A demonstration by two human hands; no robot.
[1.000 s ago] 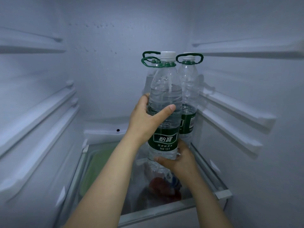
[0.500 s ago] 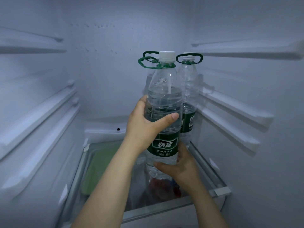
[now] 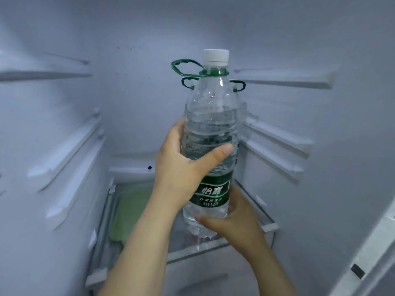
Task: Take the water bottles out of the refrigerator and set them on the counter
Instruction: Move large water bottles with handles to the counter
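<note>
A large clear water bottle (image 3: 211,116) with a white cap, a green carry loop and a green label is held upright inside the open refrigerator. My left hand (image 3: 181,167) grips its middle, thumb across the front. My right hand (image 3: 233,216) cups its lower end from the right. Behind it, two more bottles are almost hidden; only their green loops show, one (image 3: 187,82) at the left and one (image 3: 240,85) at the right.
A glass shelf (image 3: 213,248) with a white front rail lies below the bottle, with a pale green item (image 3: 128,212) under it at the left. White shelf rails (image 3: 64,146) line both side walls. The fridge's right edge (image 3: 374,242) runs along the lower right.
The bottle has been lifted off the shelf and drawn toward me, now covering the two bottles behind it. Both hands kept their hold.
</note>
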